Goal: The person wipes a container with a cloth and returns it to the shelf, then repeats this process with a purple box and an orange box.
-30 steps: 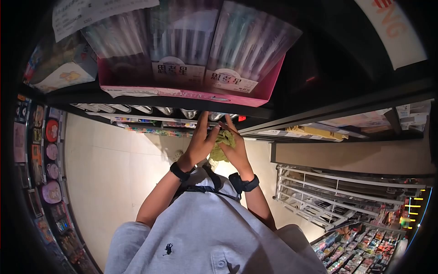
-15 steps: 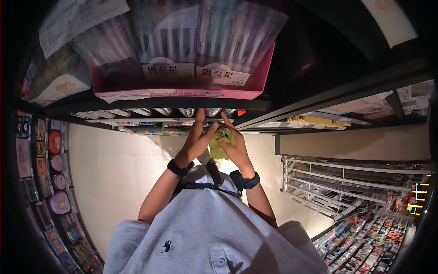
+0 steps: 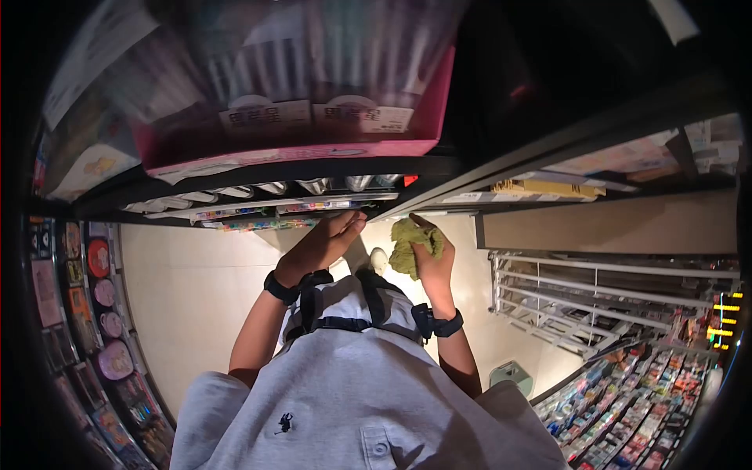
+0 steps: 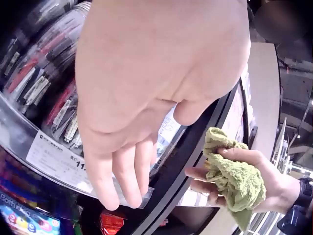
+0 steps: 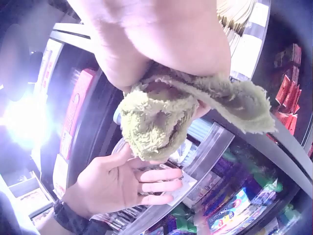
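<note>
A crumpled green cloth is gripped in my right hand, its folds hanging out past the fingers. In the right wrist view the cloth bunches below the palm with one flap sticking out to the right. My left hand holds nothing; its fingers lie extended in front of the shelf edge. The left wrist view shows those fingers pointing down, close over the price strip. Behind that strip stand clear containers of pens.
Above the hands, a pink display box of packed pens sits on the black shelf. A white wire rack stands at the right, and goods hang on a wall at the left. A green stool-like object is on the floor.
My hands have moved apart: the right one went right with the green cloth, the left one drew back left and down from the shelf edge. The head view has shifted slightly.
</note>
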The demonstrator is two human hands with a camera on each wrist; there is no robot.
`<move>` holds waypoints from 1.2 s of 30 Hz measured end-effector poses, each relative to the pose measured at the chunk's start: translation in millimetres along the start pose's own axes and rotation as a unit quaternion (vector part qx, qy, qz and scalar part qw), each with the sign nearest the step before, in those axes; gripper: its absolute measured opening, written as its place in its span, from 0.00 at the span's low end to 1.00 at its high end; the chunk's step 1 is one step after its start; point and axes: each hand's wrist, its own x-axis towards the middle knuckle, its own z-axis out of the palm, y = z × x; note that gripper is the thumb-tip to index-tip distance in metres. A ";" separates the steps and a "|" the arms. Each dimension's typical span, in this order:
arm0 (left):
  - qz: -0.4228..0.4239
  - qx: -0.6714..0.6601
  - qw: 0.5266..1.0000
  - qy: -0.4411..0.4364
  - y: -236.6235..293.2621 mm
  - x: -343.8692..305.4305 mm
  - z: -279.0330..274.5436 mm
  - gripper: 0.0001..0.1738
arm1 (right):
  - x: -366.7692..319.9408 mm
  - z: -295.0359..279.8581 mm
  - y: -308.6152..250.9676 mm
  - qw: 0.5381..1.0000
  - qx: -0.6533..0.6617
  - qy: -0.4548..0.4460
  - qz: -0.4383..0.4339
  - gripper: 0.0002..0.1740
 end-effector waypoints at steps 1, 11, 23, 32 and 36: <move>-0.001 0.003 1.000 -0.011 0.3 2.5 4.2 0.19 | -2.1 -3.1 -0.6 1.000 0.008 0.024 -0.004 0.24; 0.038 -0.056 0.992 -0.104 48.2 40.8 95.6 0.26 | -34.0 -54.3 27.8 0.972 0.152 0.158 0.080 0.21; 0.021 -0.150 0.987 0.050 94.8 99.8 207.4 0.31 | 21.9 -224.9 -0.6 0.996 0.074 -0.031 -0.048 0.22; 0.208 -0.104 0.929 0.288 173.7 82.6 198.5 0.28 | 62.2 -276.9 -69.0 0.952 0.019 -0.071 -0.298 0.29; 0.282 -0.035 0.886 0.367 194.6 86.1 195.5 0.27 | 75.0 -291.7 -99.5 0.946 0.003 -0.051 -0.320 0.37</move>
